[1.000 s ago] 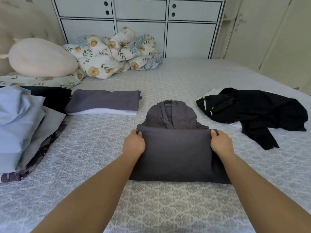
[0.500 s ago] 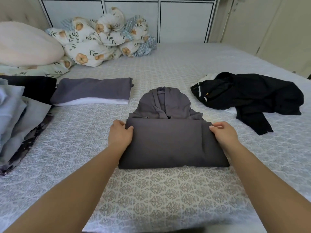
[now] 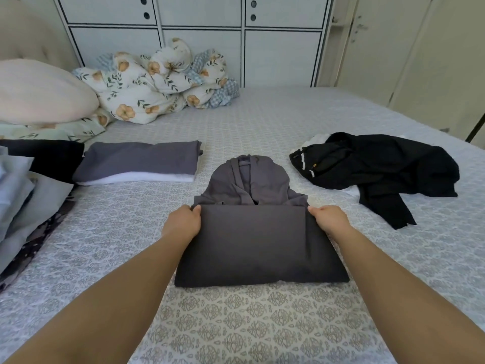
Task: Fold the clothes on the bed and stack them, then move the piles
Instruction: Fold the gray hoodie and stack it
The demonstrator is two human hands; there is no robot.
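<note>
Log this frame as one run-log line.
step: folding grey hoodie | left hand grips its left corner | right hand grips right corner | hood unfolded | black garment unfolded

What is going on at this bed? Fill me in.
A person is folding laundry on a grey patterned bedspread. The left hand and right hand each grip a top corner of a dark grey hooded garment, whose lower part is folded up with the hood still sticking out beyond. A folded grey-and-white stack lies to the left; a crumpled black garment waits unfolded on the right.
</note>
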